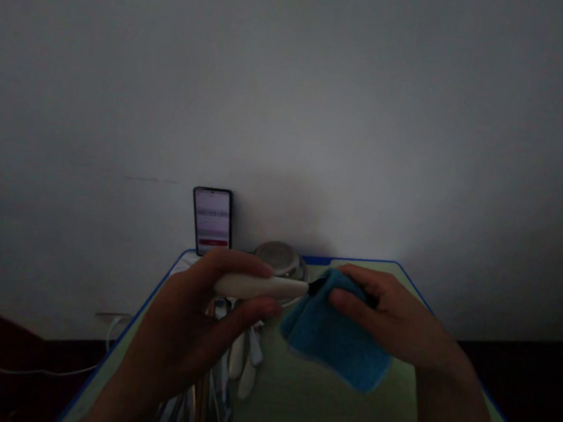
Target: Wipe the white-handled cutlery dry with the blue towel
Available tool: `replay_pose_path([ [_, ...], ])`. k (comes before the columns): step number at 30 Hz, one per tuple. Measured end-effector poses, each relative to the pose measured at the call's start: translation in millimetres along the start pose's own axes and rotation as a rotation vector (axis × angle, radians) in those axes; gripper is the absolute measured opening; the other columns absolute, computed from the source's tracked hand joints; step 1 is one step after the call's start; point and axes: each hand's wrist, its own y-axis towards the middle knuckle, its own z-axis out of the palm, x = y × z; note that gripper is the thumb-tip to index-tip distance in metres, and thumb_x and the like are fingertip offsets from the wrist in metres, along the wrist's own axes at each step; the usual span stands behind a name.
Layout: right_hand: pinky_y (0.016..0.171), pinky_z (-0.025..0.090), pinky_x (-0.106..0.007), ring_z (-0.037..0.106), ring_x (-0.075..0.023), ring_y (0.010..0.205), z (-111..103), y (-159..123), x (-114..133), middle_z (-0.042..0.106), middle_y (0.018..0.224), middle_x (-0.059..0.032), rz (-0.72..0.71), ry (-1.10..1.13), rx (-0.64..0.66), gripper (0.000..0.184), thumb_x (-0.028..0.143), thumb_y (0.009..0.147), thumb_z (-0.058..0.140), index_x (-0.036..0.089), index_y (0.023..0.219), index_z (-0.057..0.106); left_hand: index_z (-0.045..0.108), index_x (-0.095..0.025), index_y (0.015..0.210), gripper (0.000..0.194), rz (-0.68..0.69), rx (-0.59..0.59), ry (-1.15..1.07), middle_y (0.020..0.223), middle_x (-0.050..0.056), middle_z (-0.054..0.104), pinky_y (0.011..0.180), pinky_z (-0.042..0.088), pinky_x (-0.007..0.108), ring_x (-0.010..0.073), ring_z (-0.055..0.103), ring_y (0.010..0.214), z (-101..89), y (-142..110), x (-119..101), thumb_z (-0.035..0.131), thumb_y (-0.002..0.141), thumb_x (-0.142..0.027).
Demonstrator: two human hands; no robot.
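Observation:
My left hand grips the thick white handle of a utensil, held level above the table. From the handle a short dark neck runs into a blue cloth. My right hand pinches this cloth around the utensil's far end, and the cloth's loose part hangs down. What kind of utensil it is stays hidden by the cloth. Below my left hand lie several pieces of cutlery, some with white handles.
A phone with a lit screen leans upright against the wall. A round metal dish or lid sits at the table's back. The greenish table has a blue edge. A white cable runs at the left.

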Motion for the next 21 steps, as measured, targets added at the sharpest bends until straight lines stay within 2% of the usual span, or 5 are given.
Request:
replay_pose_path([
  [3,0.047,0.035,-0.018,0.046,-0.0088,0.057,-0.6,0.0,-0.8,0.053,0.067,0.0024,-0.001,0.024,0.041,0.034,0.046,0.090,0.041,0.018,0.080,0.058,0.058,-0.030,0.090,0.018,0.043,0.021,-0.003,0.072,-0.007,0.065,0.051,0.046,0.019,0.0120,0.061,0.059,-1.3,0.2,2.3,0.068,0.074,-0.030],
  [6,0.053,0.038,-0.019,0.050,-0.0096,0.061,-0.3,1.4,1.3,0.057,0.072,0.0021,-0.036,0.003,0.052,0.026,0.041,0.088,0.048,0.018,0.082,0.059,0.057,-0.030,0.091,0.020,0.085,0.041,0.009,0.073,-0.008,0.066,0.050,0.047,0.017,0.0109,0.062,0.060,-2.5,0.5,4.1,0.068,0.075,-0.029],
  [11,0.064,0.043,-0.023,0.056,-0.0126,0.073,-0.5,3.1,5.4,0.062,0.081,0.0018,-0.055,-0.070,-0.056,0.012,0.028,0.078,0.063,0.021,0.088,0.063,0.058,-0.029,0.090,0.019,0.132,0.101,0.003,0.076,-0.007,0.067,0.055,0.049,0.018,0.0119,0.063,0.064,-0.3,1.5,2.2,0.069,0.075,-0.027],
  [15,0.069,0.044,-0.024,0.059,-0.0143,0.078,0.0,3.1,4.6,0.065,0.085,0.0022,-0.066,-0.037,-0.051,0.015,0.027,0.076,0.066,0.022,0.090,0.065,0.060,-0.027,0.088,0.016,0.078,0.094,-0.036,0.074,-0.005,0.067,0.055,0.048,0.020,0.0127,0.062,0.063,2.6,1.0,-1.9,0.069,0.074,-0.025],
  [21,0.062,0.041,-0.021,0.057,-0.0107,0.070,3.0,4.6,3.5,0.064,0.080,0.0032,-0.131,-0.098,0.035,0.017,0.032,0.086,0.054,0.022,0.096,0.063,0.058,-0.026,0.087,0.016,0.006,0.122,-0.062,0.076,-0.005,0.067,0.057,0.047,0.021,0.0131,0.063,0.065,2.6,1.1,-0.6,0.068,0.075,-0.029],
])
